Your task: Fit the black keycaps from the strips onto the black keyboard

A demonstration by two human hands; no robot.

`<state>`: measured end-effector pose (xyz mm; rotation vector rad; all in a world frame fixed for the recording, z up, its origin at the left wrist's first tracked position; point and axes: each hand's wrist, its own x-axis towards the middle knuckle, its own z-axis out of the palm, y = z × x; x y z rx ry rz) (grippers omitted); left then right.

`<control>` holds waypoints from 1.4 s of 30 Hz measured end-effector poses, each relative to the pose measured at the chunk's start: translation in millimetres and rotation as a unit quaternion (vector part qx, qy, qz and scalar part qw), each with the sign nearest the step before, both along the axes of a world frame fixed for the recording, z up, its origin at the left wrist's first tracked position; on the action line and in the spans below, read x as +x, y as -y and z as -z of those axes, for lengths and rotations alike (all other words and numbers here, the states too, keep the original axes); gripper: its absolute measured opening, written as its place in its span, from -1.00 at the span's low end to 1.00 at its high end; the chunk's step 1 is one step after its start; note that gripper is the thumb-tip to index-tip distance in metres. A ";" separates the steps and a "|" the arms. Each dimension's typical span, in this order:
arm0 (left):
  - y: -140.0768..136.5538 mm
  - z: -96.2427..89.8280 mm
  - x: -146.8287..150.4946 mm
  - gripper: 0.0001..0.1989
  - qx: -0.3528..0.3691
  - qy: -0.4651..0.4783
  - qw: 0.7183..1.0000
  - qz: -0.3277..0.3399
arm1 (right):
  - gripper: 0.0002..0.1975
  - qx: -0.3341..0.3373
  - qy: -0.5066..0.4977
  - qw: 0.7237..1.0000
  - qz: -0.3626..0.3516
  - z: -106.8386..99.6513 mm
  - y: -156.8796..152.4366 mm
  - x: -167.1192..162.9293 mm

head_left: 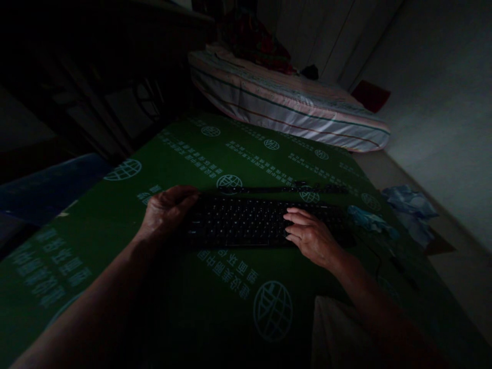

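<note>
A black keyboard (246, 221) with pale key markings lies on a green printed sheet (226, 277). My left hand (168, 207) is at its far left corner, thumb and fingers pressed together. Whatever they pinch there, if anything, is too dark to make out. Over the right part of the keys rests my right hand (309, 236), its fingers stretched out and holding nothing. Just beyond the keyboard's far edge is a line of small dark pieces (265, 190), which look like loose keycaps.
To the right lie a crumpled blue-green cloth or wrapper (372, 221), a thin dark cable (378, 261) and crumpled bluish plastic (409, 205). A greyish cloth (334, 328) is near my right forearm. Behind stands a bed with a striped sheet (284, 102); a blue surface (54, 182) is left.
</note>
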<state>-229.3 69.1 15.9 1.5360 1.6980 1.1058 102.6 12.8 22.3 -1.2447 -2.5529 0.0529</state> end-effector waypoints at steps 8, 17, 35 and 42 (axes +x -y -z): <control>-0.8 0.5 -1.1 -0.55 0.002 -0.016 1.000 0.008 | -0.83 0.070 -0.005 0.997 0.028 12.0 15.7 -3.3; -1.2 -1.7 -0.9 -0.58 -0.001 -0.036 0.999 0.007 | -0.73 0.135 0.051 0.988 0.051 19.0 33.9 -13.3; -5.3 0.6 -2.5 -0.59 -0.002 -0.034 0.999 -0.003 | -0.71 0.176 -0.036 0.978 0.107 32.6 41.0 -17.0; -4.8 0.6 -2.5 -0.57 0.001 -0.038 0.999 -0.001 | -0.77 0.172 -0.065 0.977 0.105 33.8 40.2 -16.7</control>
